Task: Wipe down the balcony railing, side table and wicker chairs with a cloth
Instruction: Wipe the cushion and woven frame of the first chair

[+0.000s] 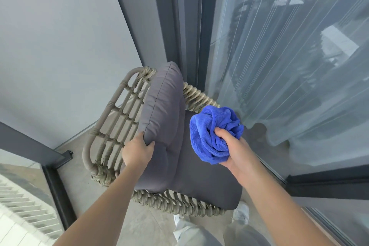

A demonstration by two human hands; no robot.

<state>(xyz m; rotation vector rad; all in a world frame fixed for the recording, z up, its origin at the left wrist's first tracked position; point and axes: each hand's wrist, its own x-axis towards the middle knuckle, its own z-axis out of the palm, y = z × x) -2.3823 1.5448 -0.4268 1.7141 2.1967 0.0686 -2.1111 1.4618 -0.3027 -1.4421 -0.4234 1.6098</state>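
Observation:
A wicker chair (111, 118) with a woven beige frame stands in the balcony corner below me. A grey seat cushion (199, 181) lies on it, and a grey back cushion (163, 102) stands tilted forward off the backrest. My left hand (137, 152) grips the back cushion's lower left corner. My right hand (233, 150) holds a bunched blue cloth (211, 134) above the seat, near the chair's right side.
A grey wall is behind and left of the chair. A dark-framed glass door (289, 56) with a sheer curtain runs along the right. The dark balcony railing post (58, 191) stands at the left, over a drop to the outside. My shoes show on the concrete floor (139, 223).

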